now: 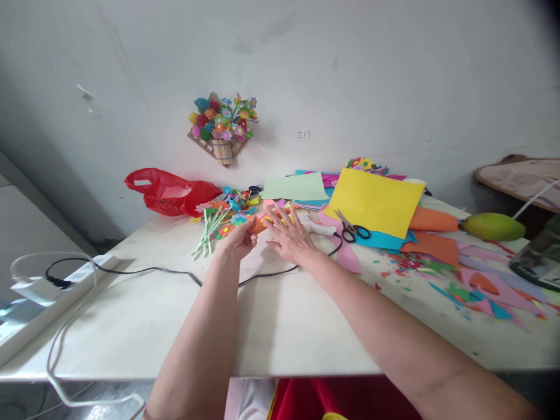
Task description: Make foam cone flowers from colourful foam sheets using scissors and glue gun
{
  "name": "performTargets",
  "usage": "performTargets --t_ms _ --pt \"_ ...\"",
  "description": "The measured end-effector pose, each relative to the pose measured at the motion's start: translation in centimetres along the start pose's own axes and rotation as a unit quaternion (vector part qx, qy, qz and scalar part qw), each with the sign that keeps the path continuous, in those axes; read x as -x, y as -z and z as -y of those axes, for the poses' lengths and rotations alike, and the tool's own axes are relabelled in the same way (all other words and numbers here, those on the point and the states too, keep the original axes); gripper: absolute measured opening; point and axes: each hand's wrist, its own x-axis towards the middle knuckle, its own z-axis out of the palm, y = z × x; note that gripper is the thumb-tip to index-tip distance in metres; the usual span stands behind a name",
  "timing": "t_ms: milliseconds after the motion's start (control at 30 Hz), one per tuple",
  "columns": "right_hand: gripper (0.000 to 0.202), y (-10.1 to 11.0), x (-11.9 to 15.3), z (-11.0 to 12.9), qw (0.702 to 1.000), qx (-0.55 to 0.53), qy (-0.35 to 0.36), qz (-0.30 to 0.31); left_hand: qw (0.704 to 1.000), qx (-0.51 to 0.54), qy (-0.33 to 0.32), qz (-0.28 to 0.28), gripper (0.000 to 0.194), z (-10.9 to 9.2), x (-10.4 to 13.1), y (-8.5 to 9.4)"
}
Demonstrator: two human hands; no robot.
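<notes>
Orange piece (259, 224) — partly behind right hand (290, 237)

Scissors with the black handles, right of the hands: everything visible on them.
The black-handled metal scissors have two silvery blades and two dark loop handles, plastic by the look. They lie with blades slightly parted, tips pointing away and left. The blades cross the near edge of the large yellow sheet; the right loop overlaps the bright blue sheet. The right hand is to their left, not touching.
</notes>
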Motion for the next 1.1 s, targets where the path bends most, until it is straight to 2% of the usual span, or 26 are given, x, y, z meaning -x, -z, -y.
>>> performTargets --t_ms 333,667,933,1100 --pt "0.056 -0.17 0.03 -0.1 1.0 0.001 -0.004 0.004 0.999 0.034 0.021 -0.006 0.007 -0.29 -0.03 0.08" --pt "0.056 -0.07 0.25 -0.08 0.999 0.004 -0.021 -0.039 1.0 0.007 0.009 -0.011 0.011 -0.19 -0.59 0.52" --pt "0.058 -0.62 0.2 -0.26 0.999 0.013 -0.023 -0.035 1.0 -0.008 0.012 0.024 0.005 -0.23 -0.01 0.17" --pt "0.056 -0.66 0.26 -0.29 0.998 0.018 -0.021 -0.051 1.0 -0.014 0.005 0.003 0.007 -0.24 0.25 -0.11"
